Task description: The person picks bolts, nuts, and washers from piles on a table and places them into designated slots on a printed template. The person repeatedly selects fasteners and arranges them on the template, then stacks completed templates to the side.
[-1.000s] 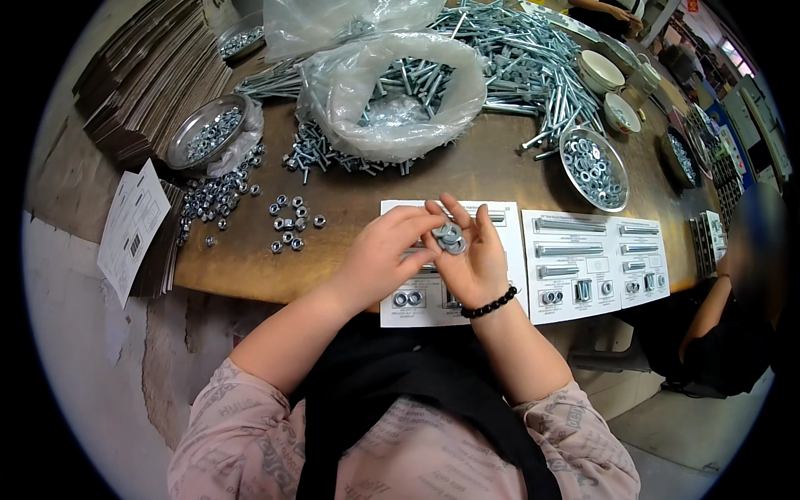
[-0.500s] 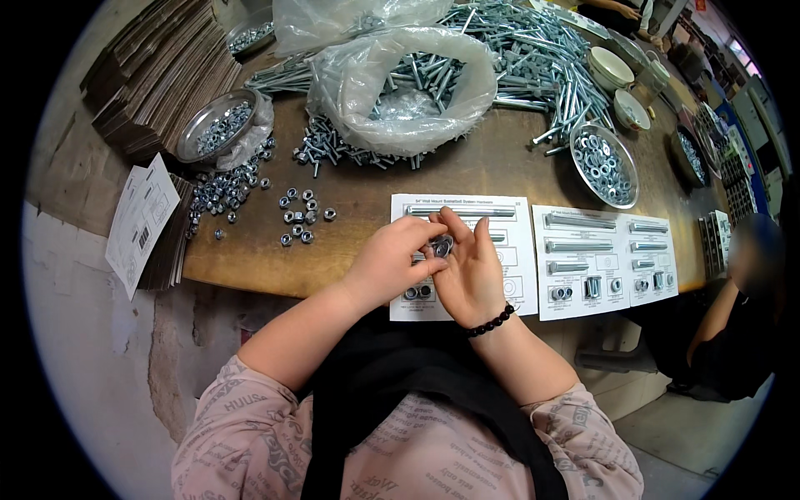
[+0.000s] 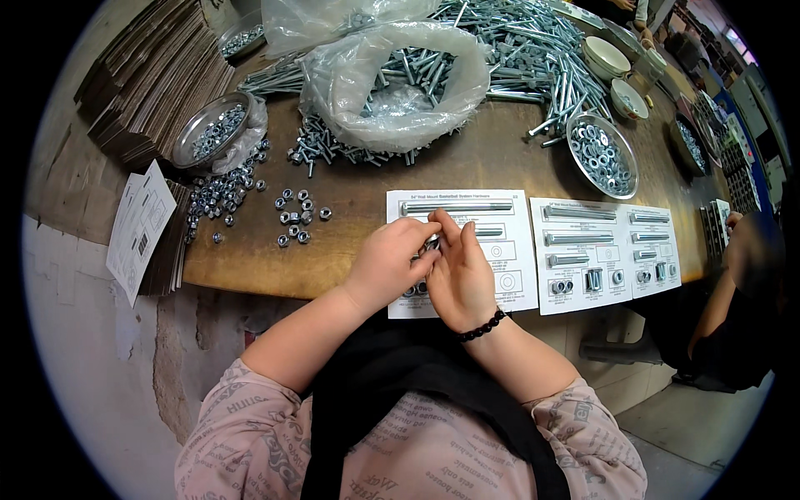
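Note:
My left hand [image 3: 387, 257] has its thumb and fingers closed on small shiny metal washers [image 3: 432, 242]. They sit against my right hand [image 3: 464, 279], which is cupped palm up with its fingers curled toward the left fingertips. Both hands are over a white printed card [image 3: 515, 304]. On that card a long bolt [image 3: 458, 206] shows above my fingers, and a shorter bolt [image 3: 490, 232] partly behind them. Nuts [image 3: 412, 290] on its lower left are mostly covered by my left hand. A second printed card [image 3: 575, 302] to the right bears bolts and nuts in rows.
Loose nuts [image 3: 296, 218] lie left of my hands. A metal bowl of nuts [image 3: 177, 150], a plastic bag of bolts [image 3: 333, 104], a bolt heap [image 3: 533, 50] and a bowl of washers [image 3: 602, 158] stand farther back. Stacked cardboard [image 3: 150, 75] rises left. Another person's arm [image 3: 717, 312] is at right.
My fingers have drawn closer around the washers, so less of them shows. The whole view has shifted slightly. The person at right has a hand raised by the table edge.

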A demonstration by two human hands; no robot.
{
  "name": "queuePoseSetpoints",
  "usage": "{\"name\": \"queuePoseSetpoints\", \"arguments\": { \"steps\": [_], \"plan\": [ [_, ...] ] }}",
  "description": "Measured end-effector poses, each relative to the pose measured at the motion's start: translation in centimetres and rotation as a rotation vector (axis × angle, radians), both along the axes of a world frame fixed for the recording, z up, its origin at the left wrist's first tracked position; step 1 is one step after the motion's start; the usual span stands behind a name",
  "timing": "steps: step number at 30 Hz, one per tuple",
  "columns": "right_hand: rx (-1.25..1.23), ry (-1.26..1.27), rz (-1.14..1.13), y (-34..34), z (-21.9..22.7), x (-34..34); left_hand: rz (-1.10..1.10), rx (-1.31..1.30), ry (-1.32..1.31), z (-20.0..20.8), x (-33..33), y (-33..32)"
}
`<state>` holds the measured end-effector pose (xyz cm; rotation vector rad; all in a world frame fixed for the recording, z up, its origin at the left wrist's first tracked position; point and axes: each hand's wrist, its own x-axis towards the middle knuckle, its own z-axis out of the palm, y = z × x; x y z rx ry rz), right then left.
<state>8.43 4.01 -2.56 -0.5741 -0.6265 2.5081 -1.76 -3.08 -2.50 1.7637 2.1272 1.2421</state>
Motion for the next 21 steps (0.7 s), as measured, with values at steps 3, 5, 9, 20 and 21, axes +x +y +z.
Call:
{"name": "queuePoseSetpoints", "arguments": {
  "steps": [3, 5, 9, 20, 21],
  "plan": [
    [-0.036, 0.038, 0.030, -0.1, -0.1, 0.2, 0.051, 0.050, 0.150, -1.1, -0.4, 0.2],
    [-0.069, 0.086, 0.044, -0.3, -0.5, 0.4, 0.032, 0.063, 0.184, -1.3, -0.5, 0.1],
    [-0.075, 0.083, 0.017, -0.7, -0.9, 0.7, 0.051, 0.166, 0.264, 0.0, -0.8, -0.1],
    [0.705, -0.235, 0.409, 3.1, 1.7, 3.4, -0.275, 0.210, 0.194, 3.4, -2.1, -1.0],
    [0.744, -0.236, 0.449, 3.4, 2.6, 3.7, -0.302, 0.198, 0.210, 3.9, -2.0, -1.0]
  ]
}}
